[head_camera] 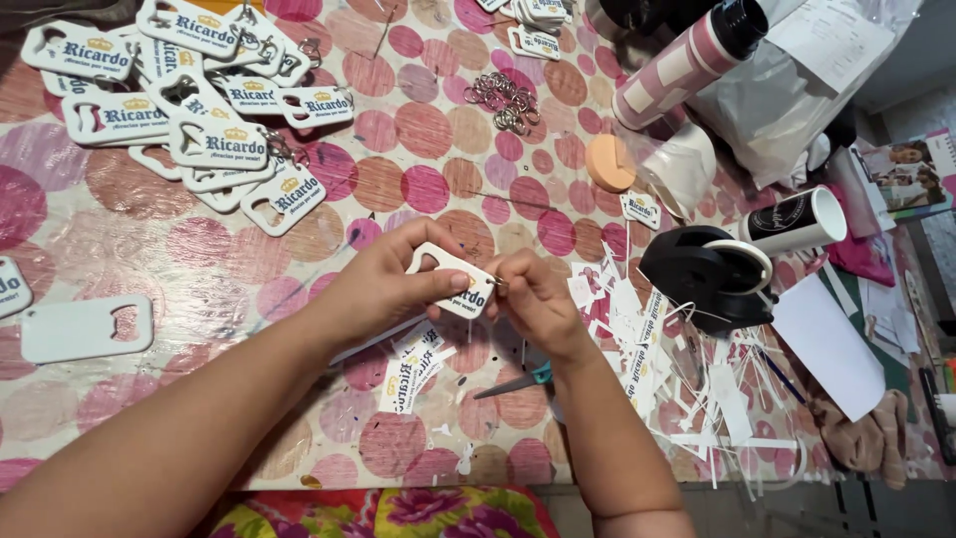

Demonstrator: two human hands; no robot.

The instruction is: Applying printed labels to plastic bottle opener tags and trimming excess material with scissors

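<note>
Opener tag: white flat plastic bottle-opener keychain tag point(450, 276), held above the pink-dotted tablecloth point(418, 130), between both hands.
Left hand: left hand point(383, 284) clenches the tag, thumb on its upper face.
Right hand: right hand point(538, 299) pinches a small metal ring point(497, 283) at the tag's end.
Nearby: pile of finished printed tags point(199, 110), loose metal rings point(503, 100), teal-handled scissors point(518, 381), black tape dispenser point(707, 274).
</note>
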